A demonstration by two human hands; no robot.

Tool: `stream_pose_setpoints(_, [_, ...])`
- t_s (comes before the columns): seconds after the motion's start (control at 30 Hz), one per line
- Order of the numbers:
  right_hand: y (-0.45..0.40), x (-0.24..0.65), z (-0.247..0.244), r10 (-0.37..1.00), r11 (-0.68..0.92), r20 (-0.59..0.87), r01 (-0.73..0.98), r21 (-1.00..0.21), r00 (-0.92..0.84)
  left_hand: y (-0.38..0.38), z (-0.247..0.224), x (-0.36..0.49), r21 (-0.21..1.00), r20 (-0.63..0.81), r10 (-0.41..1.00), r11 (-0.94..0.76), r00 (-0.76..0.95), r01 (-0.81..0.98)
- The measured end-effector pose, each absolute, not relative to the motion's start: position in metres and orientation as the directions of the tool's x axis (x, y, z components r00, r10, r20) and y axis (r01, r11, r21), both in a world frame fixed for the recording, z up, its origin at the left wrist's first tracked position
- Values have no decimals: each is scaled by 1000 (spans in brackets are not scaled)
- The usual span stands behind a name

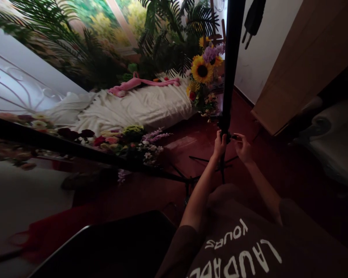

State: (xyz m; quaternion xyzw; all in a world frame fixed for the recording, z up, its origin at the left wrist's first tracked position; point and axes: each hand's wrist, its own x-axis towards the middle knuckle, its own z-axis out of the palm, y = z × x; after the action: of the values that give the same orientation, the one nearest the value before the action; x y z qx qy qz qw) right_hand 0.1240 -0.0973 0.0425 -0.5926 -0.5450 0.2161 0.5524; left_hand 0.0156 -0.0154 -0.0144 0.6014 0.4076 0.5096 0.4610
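A black light stand (pixel 230 77) rises upright in front of me, its legs spread low on the red floor. My left hand (pixel 219 144) is wrapped round the stand's pole just under a dark collar. On the right side of that collar sticks out a small dark knob (pixel 235 136), and the fingers of my right hand (pixel 243 148) pinch it. A black plug (pixel 253 21) with two pins hangs beside the top of the pole.
To the left, a white-draped bench (pixel 139 106) bears a pink plush toy (pixel 130 85). Sunflowers (pixel 202 70) and other flowers border it. A second dark pole (pixel 60 148) slants across the left. A brown panel (pixel 295 65) and pale armchair (pixel 336 135) are at right.
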Motion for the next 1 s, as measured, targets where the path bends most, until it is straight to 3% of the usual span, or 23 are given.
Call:
stream_pose_setpoints(0.2, [-83, 125, 41, 877, 65, 200, 303, -951, 436, -18, -9, 14, 970, 228, 962, -238, 152, 47])
stream_pose_setpoints(0.37, [-70, 124, 35, 898, -35, -59, -61, -998, 436, -17, -8, 13, 973, 219, 959, -229, 178, 36])
stream_pose_setpoints(0.53, [-60, 121, 37, 906, -44, -142, -247, -968, 399, -19, -8, 12, 976, 213, 958, -217, 192, -1])
stream_pose_setpoints(0.73, [-61, 120, 50, 898, -177, -337, -469, -865, 282, -21, -3, 11, 982, 189, 956, -191, 225, -13])
stream_pose_setpoints(0.83, [-67, 114, 47, 821, -228, -483, -601, -766, 303, -24, -6, 6, 983, 183, 958, -186, 219, -8])
stream_pose_setpoints(0.93, [-77, 102, 30, 716, -330, -633, -658, -677, 293, -38, -30, -13, 988, 154, 978, -156, 140, 2])
stream_pose_setpoints(1.0, [-86, 91, 15, 688, -429, -687, -633, -645, 234, -56, -58, -38, 998, 61, 994, -62, 94, 9])
